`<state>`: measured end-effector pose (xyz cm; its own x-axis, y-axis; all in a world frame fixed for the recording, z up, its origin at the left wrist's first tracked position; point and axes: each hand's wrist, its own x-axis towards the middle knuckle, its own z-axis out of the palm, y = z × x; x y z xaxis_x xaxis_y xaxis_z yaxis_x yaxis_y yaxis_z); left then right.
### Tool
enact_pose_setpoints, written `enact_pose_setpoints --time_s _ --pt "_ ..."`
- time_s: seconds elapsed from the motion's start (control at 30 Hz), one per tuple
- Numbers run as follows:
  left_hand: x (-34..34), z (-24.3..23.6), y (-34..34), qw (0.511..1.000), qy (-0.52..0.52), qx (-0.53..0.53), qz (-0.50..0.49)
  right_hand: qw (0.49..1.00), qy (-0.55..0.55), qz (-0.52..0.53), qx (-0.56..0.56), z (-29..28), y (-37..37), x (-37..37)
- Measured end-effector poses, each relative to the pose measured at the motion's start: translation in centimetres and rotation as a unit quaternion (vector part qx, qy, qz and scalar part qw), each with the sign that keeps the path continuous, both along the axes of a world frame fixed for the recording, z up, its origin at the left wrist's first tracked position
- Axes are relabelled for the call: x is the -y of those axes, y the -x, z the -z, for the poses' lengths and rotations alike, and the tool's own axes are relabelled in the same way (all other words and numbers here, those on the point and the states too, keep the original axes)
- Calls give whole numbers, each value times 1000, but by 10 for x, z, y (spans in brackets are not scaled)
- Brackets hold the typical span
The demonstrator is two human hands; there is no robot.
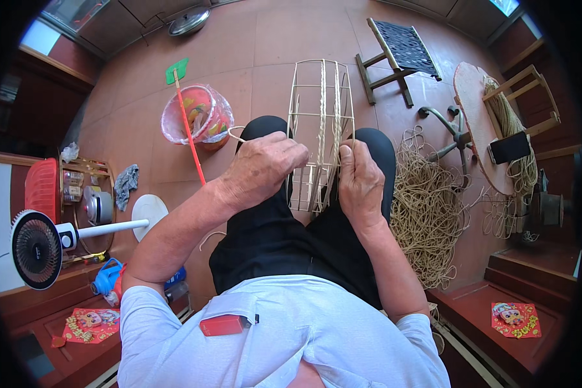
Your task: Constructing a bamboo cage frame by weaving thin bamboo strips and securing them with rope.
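Observation:
A light-coloured slatted frame [323, 115] stands between my knees, with pale twisted cords running lengthwise along its middle. My left hand [265, 165] is closed at the frame's left side, fingers pinched together. A thin pale cord [237, 134] loops out beside this hand, and a loose end shows by my left thigh; the pinch itself is mostly hidden. My right hand [361, 181] is closed round the frame's right edge, thumb on top and pointing away from me. The frame's lower part lies partly in shadow between my legs.
A big heap of tan cord [427, 207] lies right of my leg. Beyond are a woven-top folding stool [404, 48] and a round board [478, 123] bearing a phone [511, 148]. At left stand a lined red bin [197, 116], a fly swatter [189, 132] and a fan [37, 249].

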<state>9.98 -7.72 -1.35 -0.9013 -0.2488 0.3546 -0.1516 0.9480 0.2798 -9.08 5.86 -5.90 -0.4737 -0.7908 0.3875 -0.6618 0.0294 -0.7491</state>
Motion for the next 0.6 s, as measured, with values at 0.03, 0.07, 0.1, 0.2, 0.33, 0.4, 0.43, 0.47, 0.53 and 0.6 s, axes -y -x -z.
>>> enact_pose_setpoints --time_s 0.03,0.07,0.1,0.2,0.33,0.4,0.43,0.47,0.53,0.6 --pt "0 -1 -1 1000 4 -1 1 1000 4 1 -1 1 -2 -3" --pt "0 -4 0 1000 13 14 23 1000 6 3 -4 1 -3 -7" --pt "1 -6 -1 998 24 30 42 1000 11 2 -6 3 -5 -9" --pt "3 -12 -4 993 103 45 45 1000 9 -4 18 9 -16 -23" --pt "3 -23 -4 985 151 34 77 1000 11 -4 9 12 -25 -40" --pt "9 -27 -3 982 170 32 77 1000 15 -3 1 12 -27 -44" --pt "14 -30 -3 981 175 29 78 1000 13 -5 2 12 -29 -46" --pt "19 -32 -1 980 179 24 79 1000 11 -7 3 12 -29 -48" --pt "32 -35 5 978 192 13 85 1000 15 -7 -1 17 -32 -53" --pt "42 -42 9 976 210 12 64 1000 26 -17 1 23 -35 -61"
